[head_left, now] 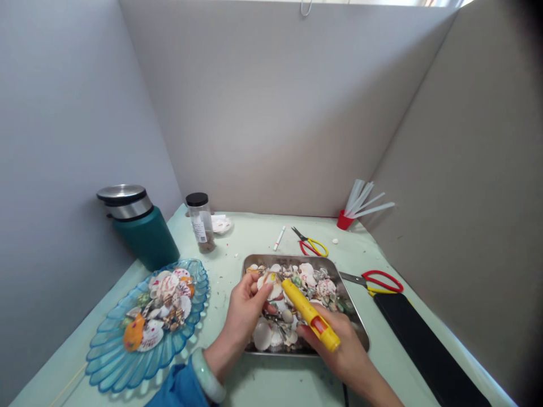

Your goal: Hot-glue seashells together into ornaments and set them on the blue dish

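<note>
My left hand (248, 299) pinches a white scallop shell (271, 286) with yellow and reddish marks, held above a metal tray (305, 354). In my right hand (335, 336) is a yellow glue gun (307, 310), its narrow tip angled toward the shell. Whether the tip touches the shell, I cannot tell. Under both hands the tray is filled with assorted seashells (326, 287), white, pinkish and brown. A blue scalloped glass plate (102, 367) stands to the left, bearing more shells (165, 285), some painted orange or dotted.
A teal bottle (146, 237) and a black-lidded jar (201, 223) stand at the back left. Behind the tray lie a white marker (279, 238) and small scissors (311, 243). At right are larger scissors (379, 281), a black slab (419, 339), and a red cup (345, 220) of glue sticks (360, 198).
</note>
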The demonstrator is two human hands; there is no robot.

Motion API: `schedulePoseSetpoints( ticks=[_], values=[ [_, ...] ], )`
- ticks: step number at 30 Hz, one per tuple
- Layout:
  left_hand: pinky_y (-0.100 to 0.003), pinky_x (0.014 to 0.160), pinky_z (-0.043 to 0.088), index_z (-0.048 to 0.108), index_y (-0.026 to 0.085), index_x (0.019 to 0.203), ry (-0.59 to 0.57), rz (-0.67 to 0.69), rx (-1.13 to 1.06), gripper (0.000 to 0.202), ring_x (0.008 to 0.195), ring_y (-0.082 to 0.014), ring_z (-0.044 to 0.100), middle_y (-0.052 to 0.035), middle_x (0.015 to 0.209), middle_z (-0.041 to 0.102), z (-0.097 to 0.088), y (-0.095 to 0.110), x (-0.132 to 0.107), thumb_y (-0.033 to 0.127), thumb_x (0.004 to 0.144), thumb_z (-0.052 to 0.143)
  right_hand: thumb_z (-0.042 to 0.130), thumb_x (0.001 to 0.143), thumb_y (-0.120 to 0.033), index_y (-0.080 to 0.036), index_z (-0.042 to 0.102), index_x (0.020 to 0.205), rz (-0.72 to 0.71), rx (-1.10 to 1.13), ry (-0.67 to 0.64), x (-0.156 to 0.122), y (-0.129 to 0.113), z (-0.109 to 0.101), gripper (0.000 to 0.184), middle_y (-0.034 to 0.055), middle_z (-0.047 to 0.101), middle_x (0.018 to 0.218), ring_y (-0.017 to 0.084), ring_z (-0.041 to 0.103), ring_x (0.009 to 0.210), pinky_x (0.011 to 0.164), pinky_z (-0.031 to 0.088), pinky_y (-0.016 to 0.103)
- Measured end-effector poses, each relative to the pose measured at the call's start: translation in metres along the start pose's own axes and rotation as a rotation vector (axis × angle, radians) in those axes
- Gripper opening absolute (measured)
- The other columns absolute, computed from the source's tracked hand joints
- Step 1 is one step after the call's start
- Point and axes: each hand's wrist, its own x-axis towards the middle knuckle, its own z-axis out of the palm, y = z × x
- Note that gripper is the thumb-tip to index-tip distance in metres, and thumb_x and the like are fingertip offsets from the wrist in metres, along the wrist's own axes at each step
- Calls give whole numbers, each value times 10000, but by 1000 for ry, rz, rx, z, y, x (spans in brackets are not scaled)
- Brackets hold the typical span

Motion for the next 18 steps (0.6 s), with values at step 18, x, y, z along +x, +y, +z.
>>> schedulePoseSetpoints(
  ticks=[18],
  values=[
    [-161, 392, 424, 474, 171, 824, -49, -26, 30, 274, 408, -75, 553, 31, 639, 650, 1, -2, -1, 349, 737, 664, 562, 852, -367, -197, 608, 862, 15, 10, -24, -3, 0, 0, 177, 8, 640, 736, 150, 573, 630, 599, 437, 227]
  ],
)
